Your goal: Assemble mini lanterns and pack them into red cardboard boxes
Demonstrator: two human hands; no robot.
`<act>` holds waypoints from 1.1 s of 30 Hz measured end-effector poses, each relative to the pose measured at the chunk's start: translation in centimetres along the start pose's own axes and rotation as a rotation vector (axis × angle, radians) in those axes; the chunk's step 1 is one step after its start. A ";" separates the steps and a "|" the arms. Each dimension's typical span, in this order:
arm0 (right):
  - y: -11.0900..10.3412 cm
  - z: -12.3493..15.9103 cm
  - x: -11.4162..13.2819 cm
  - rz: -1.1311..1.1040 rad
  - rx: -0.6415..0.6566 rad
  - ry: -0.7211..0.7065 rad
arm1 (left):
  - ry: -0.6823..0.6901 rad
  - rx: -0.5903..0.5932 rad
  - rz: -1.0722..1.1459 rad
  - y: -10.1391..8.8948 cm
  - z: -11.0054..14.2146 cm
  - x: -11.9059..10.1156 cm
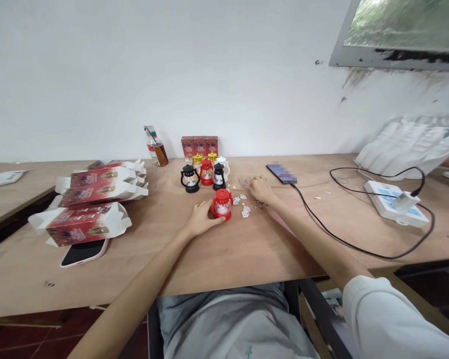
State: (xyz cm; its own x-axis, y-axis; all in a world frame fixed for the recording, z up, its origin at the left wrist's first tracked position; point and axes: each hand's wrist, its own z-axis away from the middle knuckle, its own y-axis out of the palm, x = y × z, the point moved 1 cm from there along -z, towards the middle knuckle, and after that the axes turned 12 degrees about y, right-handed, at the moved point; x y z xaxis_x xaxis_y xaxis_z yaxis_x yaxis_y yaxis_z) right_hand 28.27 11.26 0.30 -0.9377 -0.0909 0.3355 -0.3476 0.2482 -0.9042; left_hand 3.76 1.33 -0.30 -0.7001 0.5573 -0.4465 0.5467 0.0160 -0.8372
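Observation:
My left hand (203, 219) grips a small red toy lantern (222, 205) from its left side, the thumb along its base. The lantern stands upright on the wooden table (224, 259). To the right, my right hand (261, 189) reaches down with curled fingers at a little heap of shiny metal bits (244, 182); whatever is between the fingertips is too small to make out. White plastic pieces (246, 211) lie between the two hands. Behind them stand more lanterns, among them a black lantern (190, 178), another red lantern (206, 172) and a white lantern (222, 164).
Open red-and-white boxes (86, 223) lie at the left, one partly over a phone (84, 253). Closed red boxes (199, 145) and a bottle (157, 149) stand near the wall. A phone (280, 173) with a black cable (322, 227) and a power strip (394, 203) are at right.

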 end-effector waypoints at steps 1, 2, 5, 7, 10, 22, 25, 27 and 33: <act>0.0 -0.1 -0.2 -0.032 -0.011 0.017 | 0.000 -0.013 0.002 0.0 0.0 0.0; 0.0 -0.3 -0.4 -0.068 -0.025 0.037 | 0.003 -0.028 0.007 0.0 0.0 0.0; 0.1 -0.9 -1.0 -0.191 -0.079 0.110 | 0.032 -0.064 0.065 -0.1 0.0 0.1; 0.2 -1.3 -1.5 -0.277 -0.109 0.161 | 0.048 -0.075 0.125 -0.1 0.0 0.2; 0.4 -1.9 -2.0 -0.394 -0.114 0.219 | 0.047 -0.112 0.173 0.0 0.0 0.3; -1.8 -0.9 -2.6 -0.576 -0.195 0.222 | -0.021 -0.380 0.388 -0.3 0.1 0.2; -2.8 0.0 -2.3 -0.670 -0.351 0.227 | -0.068 -0.439 0.486 0.0 -0.1 0.5; -3.1 1.1 -1.9 -0.855 -0.437 0.245 | -0.109 -0.473 0.618 0.3 -0.3 0.8; -2.2 6.0 1.5 -1.323 -0.108 0.262 | -0.156 -0.435 0.742 0.8 -0.4 1.2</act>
State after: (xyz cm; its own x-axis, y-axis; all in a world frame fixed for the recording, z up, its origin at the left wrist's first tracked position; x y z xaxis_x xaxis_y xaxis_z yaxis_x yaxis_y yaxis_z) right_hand 27.64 4.83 1.20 0.1288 -0.1370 0.9822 -0.9689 0.1937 0.1541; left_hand 3.54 2.35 -1.38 -0.1311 0.4300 -0.8933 0.9908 0.0272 -0.1324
